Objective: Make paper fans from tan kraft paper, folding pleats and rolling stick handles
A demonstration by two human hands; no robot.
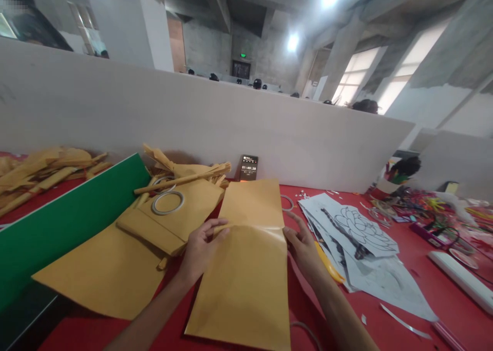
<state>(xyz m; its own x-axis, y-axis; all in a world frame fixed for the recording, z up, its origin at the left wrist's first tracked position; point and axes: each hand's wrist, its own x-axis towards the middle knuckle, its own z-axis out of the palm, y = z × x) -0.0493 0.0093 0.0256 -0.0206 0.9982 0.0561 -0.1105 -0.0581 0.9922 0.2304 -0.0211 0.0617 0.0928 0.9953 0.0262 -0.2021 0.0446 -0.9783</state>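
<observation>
A long sheet of tan paper (pixel 246 279) lies lengthwise in front of me, with a raised crease across its upper part. My left hand (pixel 202 245) pinches the sheet's left edge at that crease, thumb and fingers together. On the opposite edge, my right hand (pixel 302 238) holds the paper at about the same height, its thumb near the edge and its index finger bent above. Left of the sheet, more tan paper (pixel 115 269) is piled, with a roll of tape (pixel 168 203) on top.
A phone (pixel 248 167) leans against the white partition (pixel 192 119). A green board (pixel 80 217) stands at the left. Right on the red table are drawings (pixel 365 230), a yellow tool (pixel 329 263), a white bar (pixel 462 279) and a pen cup (pixel 387 186).
</observation>
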